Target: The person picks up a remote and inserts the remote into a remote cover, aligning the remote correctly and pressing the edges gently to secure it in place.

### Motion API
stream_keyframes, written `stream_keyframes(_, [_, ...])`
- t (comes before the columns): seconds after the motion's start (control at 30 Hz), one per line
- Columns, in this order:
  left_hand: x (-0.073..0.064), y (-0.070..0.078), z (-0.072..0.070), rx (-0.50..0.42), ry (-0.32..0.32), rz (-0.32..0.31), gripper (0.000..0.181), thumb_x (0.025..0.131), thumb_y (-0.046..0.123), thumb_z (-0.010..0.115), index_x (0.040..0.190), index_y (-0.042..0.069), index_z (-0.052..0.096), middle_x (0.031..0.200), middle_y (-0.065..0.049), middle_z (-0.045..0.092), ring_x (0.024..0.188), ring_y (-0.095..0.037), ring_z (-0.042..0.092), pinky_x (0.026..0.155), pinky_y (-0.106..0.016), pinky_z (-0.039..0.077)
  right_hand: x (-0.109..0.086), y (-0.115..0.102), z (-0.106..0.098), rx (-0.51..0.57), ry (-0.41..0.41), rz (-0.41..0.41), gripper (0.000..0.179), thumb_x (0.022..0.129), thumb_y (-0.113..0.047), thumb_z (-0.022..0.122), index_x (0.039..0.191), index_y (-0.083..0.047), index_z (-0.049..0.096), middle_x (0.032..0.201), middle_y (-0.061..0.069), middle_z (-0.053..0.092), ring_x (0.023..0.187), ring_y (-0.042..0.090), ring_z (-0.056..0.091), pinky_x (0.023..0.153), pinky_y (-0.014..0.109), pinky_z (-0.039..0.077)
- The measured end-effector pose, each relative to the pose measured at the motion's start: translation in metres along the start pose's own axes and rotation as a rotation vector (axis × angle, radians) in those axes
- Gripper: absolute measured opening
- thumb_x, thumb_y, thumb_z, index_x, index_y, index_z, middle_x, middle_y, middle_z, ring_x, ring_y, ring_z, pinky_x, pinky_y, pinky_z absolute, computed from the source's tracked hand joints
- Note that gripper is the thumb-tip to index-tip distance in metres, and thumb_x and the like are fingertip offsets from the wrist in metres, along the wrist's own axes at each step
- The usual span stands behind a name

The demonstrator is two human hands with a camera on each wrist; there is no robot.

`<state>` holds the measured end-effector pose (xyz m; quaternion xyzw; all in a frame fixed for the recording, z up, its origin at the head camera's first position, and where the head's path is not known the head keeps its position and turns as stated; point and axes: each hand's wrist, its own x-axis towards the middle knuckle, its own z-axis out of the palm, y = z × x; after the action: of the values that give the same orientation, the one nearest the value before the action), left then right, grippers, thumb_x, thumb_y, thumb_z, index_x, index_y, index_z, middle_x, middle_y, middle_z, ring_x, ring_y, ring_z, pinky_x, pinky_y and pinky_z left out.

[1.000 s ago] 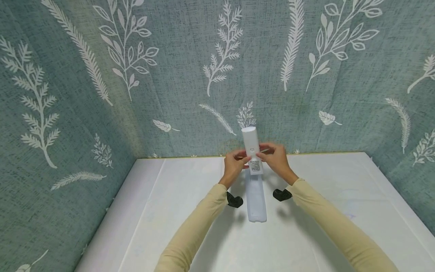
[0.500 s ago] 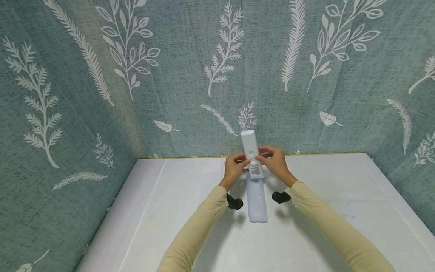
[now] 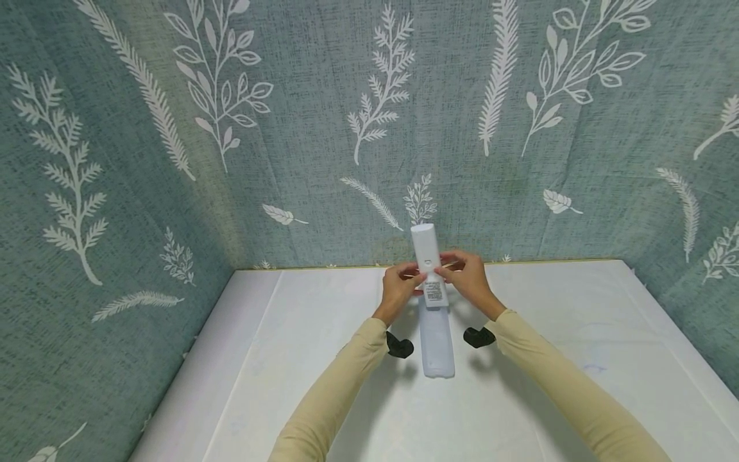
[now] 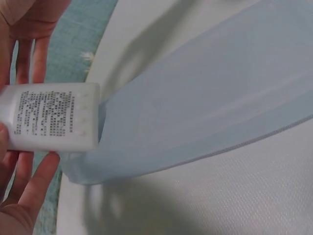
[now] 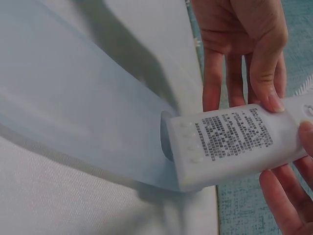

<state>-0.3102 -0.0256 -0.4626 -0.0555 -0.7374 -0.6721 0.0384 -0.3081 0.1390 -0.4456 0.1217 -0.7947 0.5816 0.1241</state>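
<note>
Both hands hold a white remote control [image 3: 426, 247] from its two sides, its back with a printed label facing up. My left hand [image 3: 397, 289] pinches the left side, thumb on the back. From the other side, my right hand [image 3: 470, 279] pinches it the same way. Below it on the table lies a long, pale-blue translucent sleeve [image 3: 437, 346]. In the right wrist view, the remote's label end [image 5: 230, 142] overlaps the sleeve's far end [image 5: 98, 98], beside a dark opening there. Whether they touch I cannot tell.
The white table [image 3: 312, 359] ends at a green-blue cloth wall [image 3: 312, 128] with white leaf prints, just behind the hands. Similar cloth stands at left and right. Two black pieces [image 3: 399, 346] show beside the wrists, one at each.
The remote and both hands have come slightly down toward the person, so the label end covers a little more of the sleeve. The sleeve stays in place.
</note>
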Motion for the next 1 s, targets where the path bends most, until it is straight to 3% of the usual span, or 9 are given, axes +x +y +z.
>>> stream_keyframes(0.17, [0.0, -0.002, 0.001, 0.0, -0.003, -0.025, 0.026, 0.083, 0.001, 0.07, 0.109, -0.005, 0.066, 0.093, -0.015, 0.064, 0.083, -0.022, 0.064, 0.063, -0.033, 0.059, -0.001, 0.004, -0.001, -0.004, -0.017, 0.021, 0.031, 0.083, -0.003, 0.072, 0.112, 0.005, 0.065, 0.1, 0.022, 0.065, 0.08, 0.033, 0.066, 0.065, 0.046, 0.058])
stream_keyframes(0.47, [-0.002, -0.005, 0.0, -0.027, -0.022, -0.017, 0.026, 0.082, -0.003, 0.07, 0.108, -0.006, 0.067, 0.093, -0.019, 0.063, 0.082, -0.022, 0.064, 0.069, -0.045, 0.058, -0.004, 0.006, -0.003, 0.009, -0.055, 0.044, 0.035, 0.083, -0.003, 0.071, 0.115, 0.007, 0.062, 0.103, 0.025, 0.063, 0.084, 0.036, 0.065, 0.068, 0.049, 0.057])
stream_keyframes(0.63, [-0.003, -0.003, -0.003, -0.017, -0.025, -0.029, 0.023, 0.082, -0.004, 0.069, 0.106, -0.003, 0.069, 0.093, -0.016, 0.065, 0.079, -0.02, 0.065, 0.07, -0.044, 0.058, -0.006, 0.009, -0.003, 0.017, -0.087, 0.079, 0.037, 0.085, -0.004, 0.07, 0.118, 0.007, 0.06, 0.104, 0.025, 0.063, 0.087, 0.035, 0.064, 0.067, 0.044, 0.058])
stream_keyframes(0.9, [-0.003, 0.0, -0.004, -0.009, -0.021, -0.018, 0.023, 0.082, -0.004, 0.07, 0.105, -0.004, 0.069, 0.093, -0.018, 0.066, 0.077, -0.018, 0.064, 0.068, -0.044, 0.058, -0.014, 0.019, -0.005, -0.047, -0.219, 0.119, 0.035, 0.084, -0.007, 0.07, 0.114, 0.008, 0.062, 0.1, 0.022, 0.065, 0.08, 0.026, 0.065, 0.06, 0.044, 0.057])
stream_keyframes(1.0, [-0.008, 0.007, -0.006, -0.016, -0.032, -0.014, 0.024, 0.083, -0.006, 0.068, 0.106, -0.007, 0.067, 0.095, -0.023, 0.064, 0.081, -0.027, 0.065, 0.07, -0.048, 0.057, -0.017, 0.021, -0.004, -0.088, -0.278, 0.175, 0.034, 0.084, -0.01, 0.07, 0.113, 0.006, 0.063, 0.1, 0.019, 0.067, 0.078, 0.021, 0.065, 0.056, 0.038, 0.055])
